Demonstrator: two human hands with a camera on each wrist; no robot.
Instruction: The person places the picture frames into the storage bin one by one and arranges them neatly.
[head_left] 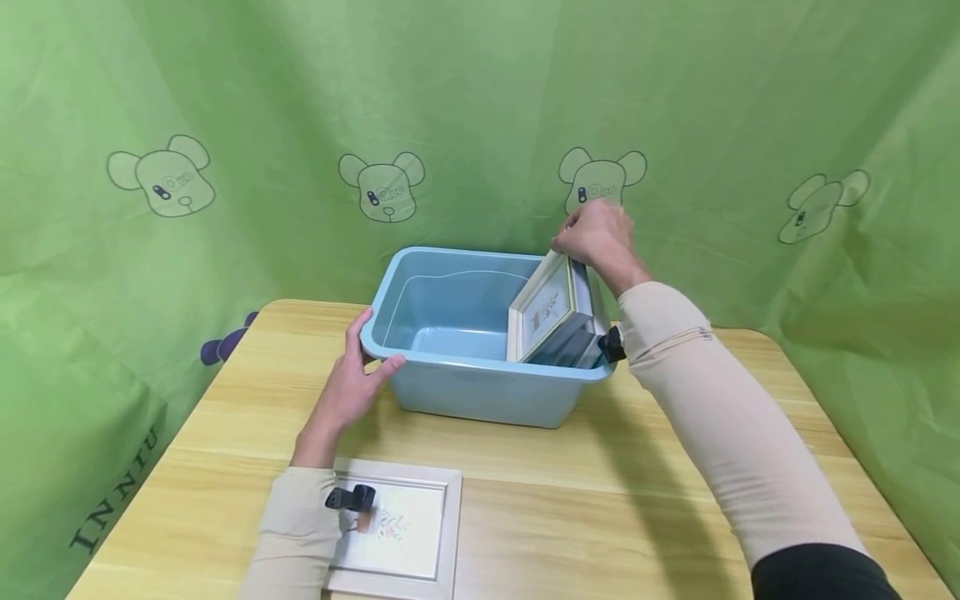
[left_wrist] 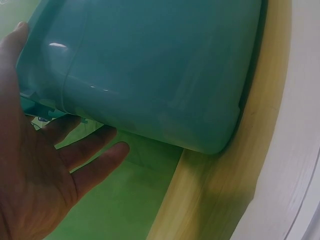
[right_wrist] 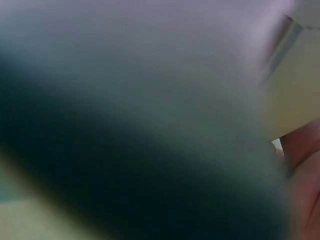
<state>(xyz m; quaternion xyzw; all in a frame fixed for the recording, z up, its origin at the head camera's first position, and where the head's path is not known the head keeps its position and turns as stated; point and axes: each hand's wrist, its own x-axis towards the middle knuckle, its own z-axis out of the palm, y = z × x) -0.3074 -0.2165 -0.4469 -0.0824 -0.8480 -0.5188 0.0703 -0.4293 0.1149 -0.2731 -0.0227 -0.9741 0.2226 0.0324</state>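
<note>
A light blue plastic basin (head_left: 480, 392) stands on the table. My left hand (head_left: 352, 387) is at its left front corner, thumb against the front rim and fingers spread along the left side; the left wrist view shows these fingers (left_wrist: 95, 155) fairly straight under the rim. At the basin's right end, my right hand (head_left: 597, 237) grips the top of a white picture frame (head_left: 543, 308) that leans inside, its picture facing left. More frames (head_left: 588, 346) stand tilted behind it. The right wrist view is mostly blocked by a blurred surface, with part of the hand (right_wrist: 305, 185) at its right edge.
Another white picture frame (head_left: 405, 525) lies face up on the wooden table (head_left: 562, 517), partly under my left forearm. A green curtain (head_left: 480, 100) with bear-head prints hangs close behind the basin. Something purple (head_left: 225, 343) shows beyond the table's left edge.
</note>
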